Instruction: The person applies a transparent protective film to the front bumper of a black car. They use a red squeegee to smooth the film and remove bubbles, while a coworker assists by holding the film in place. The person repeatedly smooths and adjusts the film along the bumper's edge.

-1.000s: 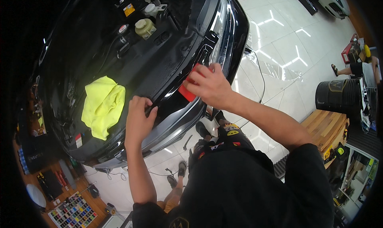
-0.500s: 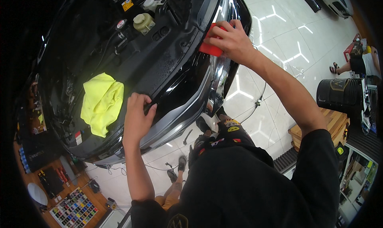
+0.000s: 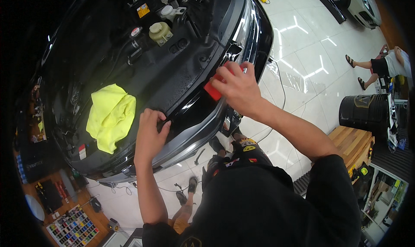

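Note:
My right hand (image 3: 241, 90) is closed round a red squeegee (image 3: 212, 92), a flat hand-sized piece. It presses the squeegee against the glossy black front panel (image 3: 188, 116) of a car, beside the headlight. My left hand (image 3: 149, 134) rests at the inner edge of that panel. Its thumb and curled fingers come together over something dark that I cannot make out. Loose, wrinkled shiny film (image 3: 233, 52) shows just beyond the right hand, near the headlight. To the left of my left hand, a bright yellow cloth (image 3: 111, 119) lies crumpled on the car.
The bonnet is up, showing a pale reservoir (image 3: 159, 32) in the engine bay. Cables (image 3: 283, 89) trail over the white tiled floor. A wooden box (image 3: 351, 144) and black drum (image 3: 362, 111) stand at right. Other people's legs (image 3: 186, 203) show below and at right.
My right hand has drawn the squeegee back along the panel, toward me and leftward, away from the headlight. My left hand stays at the same edge. The view has shifted slightly.

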`<state>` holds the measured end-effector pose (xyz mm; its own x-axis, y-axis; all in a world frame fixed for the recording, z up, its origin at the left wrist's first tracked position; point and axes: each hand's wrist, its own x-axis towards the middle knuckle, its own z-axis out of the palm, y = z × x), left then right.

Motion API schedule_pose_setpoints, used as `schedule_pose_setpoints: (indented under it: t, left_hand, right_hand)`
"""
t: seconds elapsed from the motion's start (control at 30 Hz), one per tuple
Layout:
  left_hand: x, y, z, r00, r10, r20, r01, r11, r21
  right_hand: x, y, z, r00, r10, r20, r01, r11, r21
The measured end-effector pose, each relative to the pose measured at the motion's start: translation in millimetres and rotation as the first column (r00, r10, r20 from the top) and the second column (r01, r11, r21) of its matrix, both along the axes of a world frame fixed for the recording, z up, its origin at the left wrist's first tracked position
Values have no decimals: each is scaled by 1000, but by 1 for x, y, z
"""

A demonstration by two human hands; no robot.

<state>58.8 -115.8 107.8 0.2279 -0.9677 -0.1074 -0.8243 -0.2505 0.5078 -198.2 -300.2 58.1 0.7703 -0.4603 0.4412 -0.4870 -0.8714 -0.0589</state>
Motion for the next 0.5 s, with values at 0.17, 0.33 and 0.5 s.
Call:
schedule_pose_setpoints:
  t: [0.17,0.33,0.5]
  left_hand:
    - [-2,-2,2,999,-3,-36,3,1000,-15]
    - [1,1,1,1000,5,-23,-5,1000,-7]
    - [1,-6,4,999,21,-44,-19,999,46]
  right_hand:
    - [-33,-81,-2,997,-68,41,72,993,-97]
    - [-32,-52,43,956,-232,180,193,959,208]
    - [-49,89,155,795,156,586,-523,666,532]
